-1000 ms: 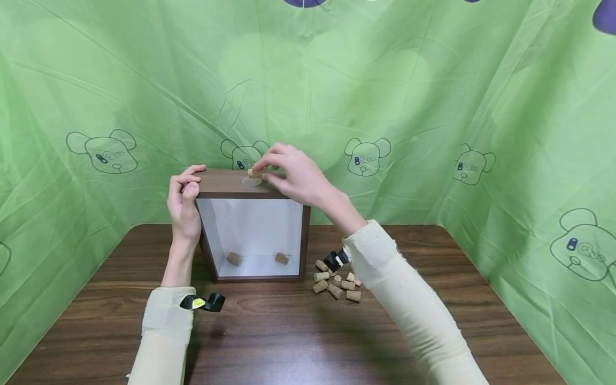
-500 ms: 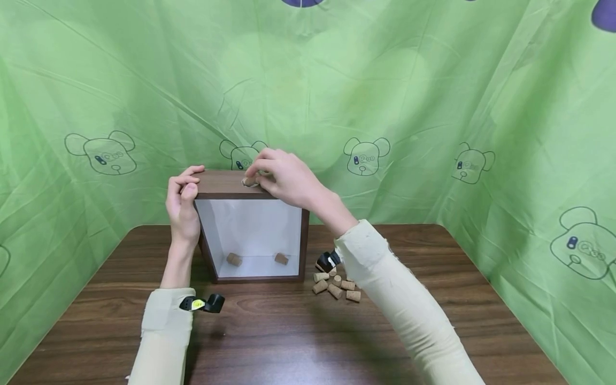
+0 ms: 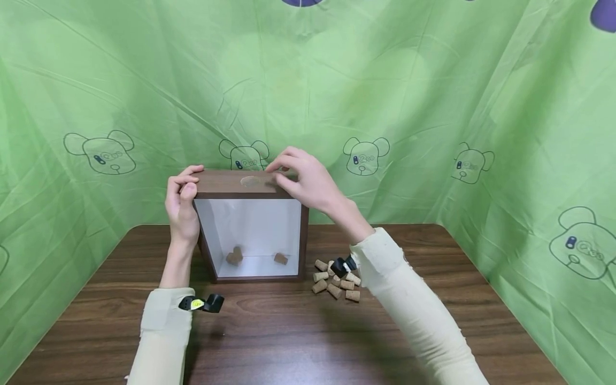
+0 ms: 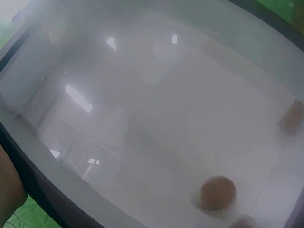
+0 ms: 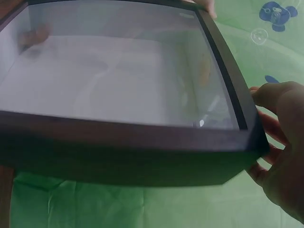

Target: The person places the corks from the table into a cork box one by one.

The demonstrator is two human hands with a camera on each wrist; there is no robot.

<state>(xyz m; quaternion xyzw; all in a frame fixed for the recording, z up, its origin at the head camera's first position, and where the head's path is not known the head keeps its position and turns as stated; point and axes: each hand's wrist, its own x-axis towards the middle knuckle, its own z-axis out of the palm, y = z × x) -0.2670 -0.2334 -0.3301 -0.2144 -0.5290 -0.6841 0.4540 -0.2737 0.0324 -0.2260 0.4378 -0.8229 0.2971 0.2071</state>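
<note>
A brown wooden shadow box (image 3: 245, 235) with a clear front and white inside stands upright on the table. Its top has an oval hole (image 3: 251, 182). My left hand (image 3: 184, 206) grips the upper left corner, thumb in front and fingers over the top. At the top's right part, my right hand (image 3: 305, 179) is near the hole with loosely bent fingers, and no cork shows in them. Inside the box, two corks (image 3: 234, 258) lie together at the left and one cork (image 3: 280, 259) lies at the right. The left wrist view shows a round cork end (image 4: 218, 193) through the front.
Several loose corks (image 3: 335, 291) lie in a group on the dark wood table (image 3: 269, 337), right of the box. A green curtain (image 3: 308, 96) with bear drawings hangs behind and at the sides. Black wrist cameras sit on both cuffs.
My right hand put a cork into the top hole, let it go and drew back to the right. A third cork now shows inside at the left. The left hand stays put.
</note>
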